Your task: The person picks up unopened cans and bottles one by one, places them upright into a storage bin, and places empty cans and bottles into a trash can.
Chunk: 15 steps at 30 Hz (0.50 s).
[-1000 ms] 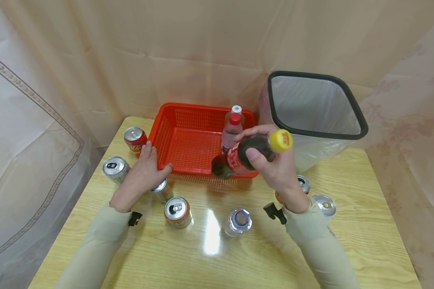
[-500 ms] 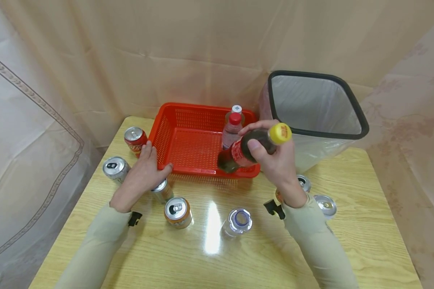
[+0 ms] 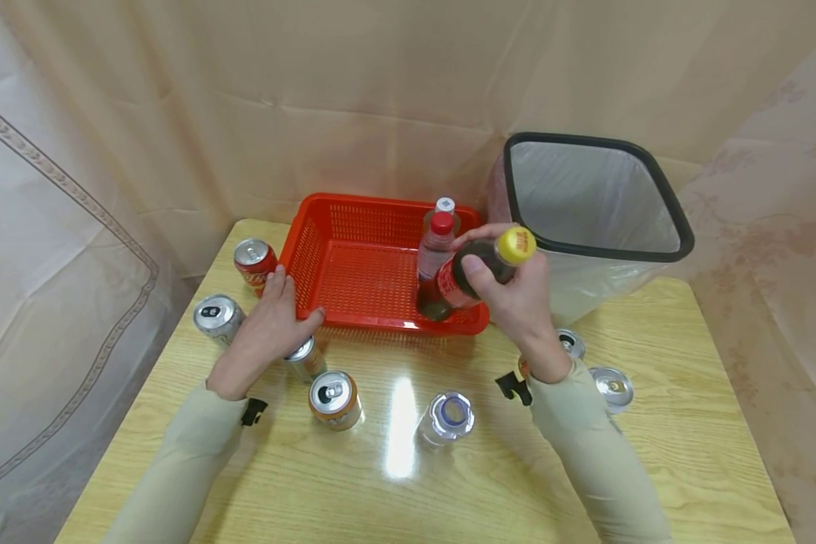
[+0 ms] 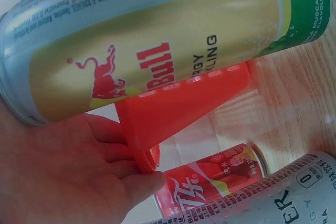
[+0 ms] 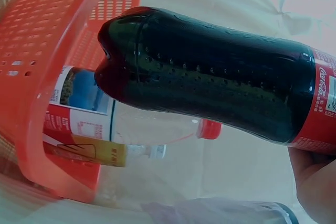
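Observation:
My right hand (image 3: 517, 298) grips a cola bottle (image 3: 472, 266) with a yellow cap and red label. The bottle leans, its base over the front right of a red plastic basket (image 3: 306, 227). Two bottles stand inside the basket's right end: a red-capped bottle (image 3: 437, 249) and a white-capped one (image 3: 445, 205) behind it. In the right wrist view the dark bottle (image 5: 205, 72) fills the middle. My left hand (image 3: 268, 332) rests on the basket's front left corner, fingers straight along the side, thumb across the front rim.
Around my left hand stand a red can (image 3: 255, 263), a silver can (image 3: 217, 317), a Red Bull can (image 4: 157, 51) and an orange-rimmed can (image 3: 334, 400). A clear bottle (image 3: 446, 418) stands in front. Two cans sit by my right wrist. A lined bin (image 3: 601, 253) stands back right.
My right hand has brought the cola bottle's base slightly back and right, over the basket's front right part, and its cap slightly left. The left hand stays at the corner.

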Each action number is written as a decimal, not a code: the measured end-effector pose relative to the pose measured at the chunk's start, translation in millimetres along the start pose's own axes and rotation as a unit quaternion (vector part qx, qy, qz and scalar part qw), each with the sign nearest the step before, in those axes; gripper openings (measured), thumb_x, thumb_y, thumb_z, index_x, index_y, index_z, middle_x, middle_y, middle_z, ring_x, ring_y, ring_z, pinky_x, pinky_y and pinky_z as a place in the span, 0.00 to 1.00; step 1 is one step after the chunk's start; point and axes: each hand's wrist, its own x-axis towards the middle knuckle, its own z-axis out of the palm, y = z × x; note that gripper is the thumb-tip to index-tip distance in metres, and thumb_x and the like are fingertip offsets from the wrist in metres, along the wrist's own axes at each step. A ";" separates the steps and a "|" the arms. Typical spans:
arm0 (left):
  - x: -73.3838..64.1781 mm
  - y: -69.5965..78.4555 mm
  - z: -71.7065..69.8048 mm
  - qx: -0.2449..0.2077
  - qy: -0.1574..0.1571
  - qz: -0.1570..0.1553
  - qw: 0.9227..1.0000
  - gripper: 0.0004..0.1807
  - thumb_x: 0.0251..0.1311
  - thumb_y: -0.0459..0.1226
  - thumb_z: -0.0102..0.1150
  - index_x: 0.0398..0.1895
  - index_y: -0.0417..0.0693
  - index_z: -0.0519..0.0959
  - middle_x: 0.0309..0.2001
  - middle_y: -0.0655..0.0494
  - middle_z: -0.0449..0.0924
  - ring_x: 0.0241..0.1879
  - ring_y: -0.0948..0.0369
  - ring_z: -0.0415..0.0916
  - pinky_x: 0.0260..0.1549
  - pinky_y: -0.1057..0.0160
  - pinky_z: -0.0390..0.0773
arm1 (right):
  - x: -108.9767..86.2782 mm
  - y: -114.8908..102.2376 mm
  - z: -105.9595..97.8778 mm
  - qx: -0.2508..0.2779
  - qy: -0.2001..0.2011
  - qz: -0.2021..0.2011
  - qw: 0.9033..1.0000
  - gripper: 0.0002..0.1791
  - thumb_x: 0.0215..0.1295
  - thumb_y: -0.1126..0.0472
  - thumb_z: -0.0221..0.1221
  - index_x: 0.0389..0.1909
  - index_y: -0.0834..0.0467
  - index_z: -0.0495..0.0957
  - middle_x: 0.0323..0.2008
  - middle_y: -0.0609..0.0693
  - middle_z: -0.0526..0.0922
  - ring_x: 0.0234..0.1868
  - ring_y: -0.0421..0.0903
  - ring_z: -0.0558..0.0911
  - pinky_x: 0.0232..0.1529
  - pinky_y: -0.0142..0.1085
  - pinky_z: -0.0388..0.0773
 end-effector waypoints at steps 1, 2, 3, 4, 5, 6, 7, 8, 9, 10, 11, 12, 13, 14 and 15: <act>0.0 0.1 0.0 0.000 0.000 0.000 1.000 0.50 0.72 0.54 0.48 0.78 0.22 0.44 0.81 0.29 0.31 0.81 0.37 0.34 0.75 0.39 0.49 | -0.1 1.3 0.2 -0.005 0.000 0.002 1.000 0.30 0.66 0.45 0.62 0.48 0.72 0.76 0.42 0.62 0.87 0.45 0.50 0.86 0.50 0.37 0.83; -0.2 0.4 -0.2 0.000 -0.001 -0.001 1.000 0.50 0.72 0.54 0.48 0.78 0.22 0.44 0.81 0.29 0.31 0.81 0.37 0.34 0.75 0.39 0.49 | -0.2 2.9 0.3 -0.010 0.001 0.003 1.000 0.29 0.65 0.47 0.63 0.48 0.72 0.77 0.43 0.62 0.87 0.45 0.49 0.85 0.50 0.36 0.82; -0.3 0.7 -0.3 -0.001 -0.001 -0.002 1.000 0.50 0.72 0.54 0.48 0.78 0.22 0.44 0.81 0.29 0.31 0.81 0.37 0.34 0.75 0.39 0.49 | -0.4 4.5 0.5 -0.015 0.001 0.003 1.000 0.28 0.65 0.48 0.63 0.48 0.71 0.77 0.43 0.61 0.87 0.45 0.49 0.85 0.50 0.36 0.82; -0.5 0.9 -0.4 -0.001 -0.002 -0.003 1.000 0.50 0.72 0.54 0.48 0.78 0.22 0.44 0.81 0.30 0.31 0.81 0.38 0.34 0.75 0.39 0.50 | -0.8 6.2 0.7 -0.021 0.001 0.004 1.000 0.25 0.64 0.51 0.63 0.48 0.71 0.77 0.43 0.61 0.87 0.45 0.48 0.85 0.50 0.35 0.82; -0.6 1.2 -0.4 -0.001 -0.002 -0.003 1.000 0.50 0.72 0.54 0.48 0.78 0.22 0.44 0.81 0.30 0.31 0.81 0.38 0.34 0.75 0.39 0.50 | -1.4 8.1 1.0 -0.028 0.000 0.006 1.000 0.23 0.64 0.53 0.63 0.48 0.70 0.78 0.43 0.60 0.87 0.46 0.48 0.85 0.49 0.35 0.83; -0.8 1.4 -0.5 -0.001 -0.003 -0.004 1.000 0.50 0.72 0.54 0.48 0.78 0.22 0.44 0.81 0.30 0.31 0.81 0.38 0.34 0.75 0.39 0.49 | -1.7 10.2 1.3 -0.033 0.001 0.006 0.999 0.22 0.63 0.55 0.63 0.48 0.70 0.78 0.43 0.59 0.87 0.45 0.47 0.85 0.49 0.34 0.82; -0.9 1.6 -0.6 -0.001 -0.003 -0.005 1.000 0.51 0.72 0.54 0.48 0.78 0.23 0.44 0.81 0.30 0.31 0.81 0.38 0.34 0.75 0.39 0.49 | -2.2 12.2 1.7 -0.041 0.000 0.005 0.999 0.21 0.63 0.56 0.63 0.48 0.69 0.78 0.43 0.59 0.87 0.45 0.47 0.84 0.48 0.34 0.83; -0.9 1.8 -0.6 -0.002 -0.003 -0.005 1.000 0.51 0.72 0.54 0.48 0.78 0.23 0.44 0.81 0.30 0.31 0.81 0.38 0.34 0.75 0.39 0.49 | -2.7 14.2 2.2 -0.047 0.000 0.005 0.999 0.21 0.63 0.56 0.63 0.48 0.69 0.78 0.43 0.58 0.87 0.45 0.46 0.84 0.47 0.33 0.83; -0.9 1.8 -0.6 -0.002 -0.003 -0.005 1.000 0.50 0.72 0.54 0.48 0.78 0.23 0.44 0.81 0.30 0.31 0.81 0.38 0.34 0.75 0.39 0.49 | -3.3 16.3 2.8 -0.054 -0.001 0.005 0.999 0.21 0.63 0.56 0.63 0.48 0.69 0.78 0.43 0.58 0.87 0.44 0.46 0.84 0.46 0.32 0.83; -0.9 1.9 -0.7 -0.002 -0.003 -0.005 1.000 0.50 0.72 0.54 0.48 0.78 0.22 0.44 0.81 0.30 0.31 0.81 0.38 0.34 0.75 0.39 0.49 | -4.0 18.3 3.7 -0.059 -0.001 0.006 0.998 0.20 0.63 0.56 0.63 0.48 0.69 0.78 0.44 0.58 0.87 0.44 0.46 0.84 0.46 0.32 0.83; -0.9 2.0 -0.8 -0.002 -0.004 -0.005 1.000 0.50 0.72 0.54 0.48 0.78 0.22 0.44 0.81 0.30 0.31 0.81 0.38 0.34 0.75 0.39 0.49 | -4.6 20.8 4.7 -0.062 0.000 0.008 0.998 0.20 0.63 0.57 0.64 0.48 0.68 0.79 0.44 0.57 0.87 0.44 0.46 0.83 0.46 0.32 0.82; -1.0 2.0 -0.9 -0.002 -0.003 -0.006 1.000 0.50 0.72 0.54 0.48 0.78 0.22 0.44 0.81 0.30 0.31 0.81 0.38 0.34 0.75 0.39 0.49 | -5.2 23.1 5.8 -0.066 0.002 0.011 0.998 0.19 0.64 0.57 0.64 0.48 0.68 0.79 0.44 0.57 0.87 0.44 0.46 0.83 0.46 0.31 0.82; -1.1 2.1 -1.1 -0.003 -0.003 -0.005 1.000 0.50 0.72 0.54 0.48 0.78 0.22 0.44 0.81 0.30 0.31 0.81 0.38 0.34 0.75 0.39 0.49 | -6.0 25.5 7.1 -0.074 0.004 0.014 0.997 0.19 0.64 0.57 0.64 0.48 0.68 0.79 0.44 0.56 0.87 0.44 0.45 0.83 0.47 0.31 0.82; -1.1 2.1 -1.1 -0.003 -0.003 -0.005 1.000 0.50 0.72 0.54 0.48 0.78 0.22 0.44 0.81 0.30 0.31 0.81 0.37 0.34 0.75 0.39 0.49 | -6.8 28.2 8.5 -0.080 0.007 0.021 0.997 0.19 0.64 0.57 0.64 0.49 0.67 0.79 0.44 0.56 0.87 0.44 0.45 0.83 0.48 0.32 0.82; -1.2 2.0 -1.1 -0.003 -0.003 -0.005 1.000 0.50 0.72 0.54 0.48 0.78 0.22 0.44 0.81 0.30 0.31 0.81 0.37 0.34 0.75 0.39 0.49 | -7.6 31.0 10.0 -0.088 0.009 0.029 0.996 0.18 0.65 0.57 0.64 0.49 0.66 0.79 0.44 0.55 0.87 0.44 0.45 0.83 0.49 0.32 0.81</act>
